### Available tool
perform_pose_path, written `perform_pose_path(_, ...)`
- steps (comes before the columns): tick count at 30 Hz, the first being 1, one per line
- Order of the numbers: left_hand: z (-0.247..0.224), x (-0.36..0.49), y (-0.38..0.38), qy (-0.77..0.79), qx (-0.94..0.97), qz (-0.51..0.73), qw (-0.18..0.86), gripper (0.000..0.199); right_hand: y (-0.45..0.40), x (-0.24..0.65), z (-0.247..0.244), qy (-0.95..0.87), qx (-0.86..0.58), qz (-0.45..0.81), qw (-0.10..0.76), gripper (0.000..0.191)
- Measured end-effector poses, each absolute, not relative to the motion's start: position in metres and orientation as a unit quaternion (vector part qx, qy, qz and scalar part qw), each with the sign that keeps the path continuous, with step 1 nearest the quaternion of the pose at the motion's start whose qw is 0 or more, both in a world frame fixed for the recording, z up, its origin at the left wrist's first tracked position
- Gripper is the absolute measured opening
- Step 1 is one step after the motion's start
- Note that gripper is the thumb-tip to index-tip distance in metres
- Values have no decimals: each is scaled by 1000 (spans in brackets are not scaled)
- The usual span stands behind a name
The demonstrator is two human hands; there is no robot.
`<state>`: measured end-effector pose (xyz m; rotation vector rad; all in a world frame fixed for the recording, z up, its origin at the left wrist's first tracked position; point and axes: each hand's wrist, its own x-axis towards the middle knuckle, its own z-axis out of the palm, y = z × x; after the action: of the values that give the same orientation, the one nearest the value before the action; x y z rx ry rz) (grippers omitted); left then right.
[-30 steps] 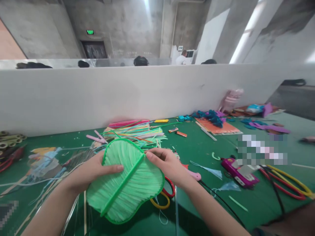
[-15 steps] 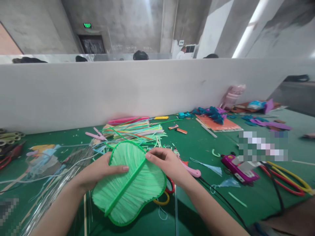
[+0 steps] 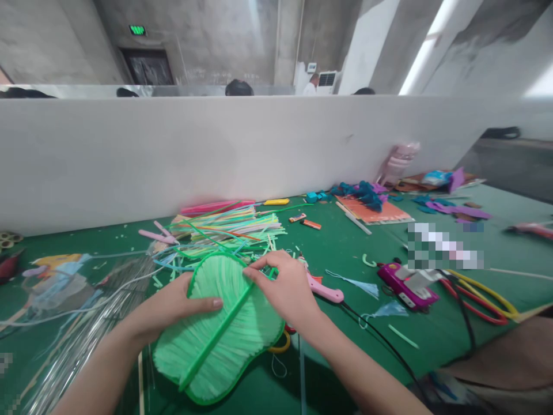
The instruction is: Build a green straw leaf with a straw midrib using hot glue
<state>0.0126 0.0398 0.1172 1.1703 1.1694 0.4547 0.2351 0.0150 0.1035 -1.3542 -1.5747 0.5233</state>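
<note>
Green leaf-shaped piece (image 3: 237, 351) in left hand (image 3: 177, 305), right hand (image 3: 283, 282) pinching near midrib (image 3: 216, 337) top, coloured strips (image 3: 228, 226) beyond, pink-handled corded tool (image 3: 328, 292), white partition (image 3: 194, 150)

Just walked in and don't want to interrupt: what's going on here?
The person's left hand grips a green leaf-shaped piece, thumb on its face. The right hand is at the upper end of its center strip; how firmly it pinches is unclear. Beyond lie colored strips, with a pink-handled tool to the right.
</note>
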Motion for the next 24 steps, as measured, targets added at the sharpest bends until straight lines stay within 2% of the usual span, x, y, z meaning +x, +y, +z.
perform_pose_path(7,112,12,41,503,559,154,641,65,13,246,107,-647,-537,241,484,13)
perform_pose_path(11,105,11,46,495,591,112,627,58,10,254,102,-651,-520,278,477,26)
perform_pose_path(14,95,12,51,475,625,66,616,51,3,257,88,-665,-526,300,436,34)
perform_pose_path(18,79,19,58,440,671,23,596,41,-11,251,63,-694,-560,291,346,26)
perform_pose_path(22,66,28,60,439,732,51,519,47,-13,245,44,-781,-535,193,258,38)
perform_pose_path(24,61,30,58,456,756,81,462,50,-6,244,38,-799,-515,188,247,35)
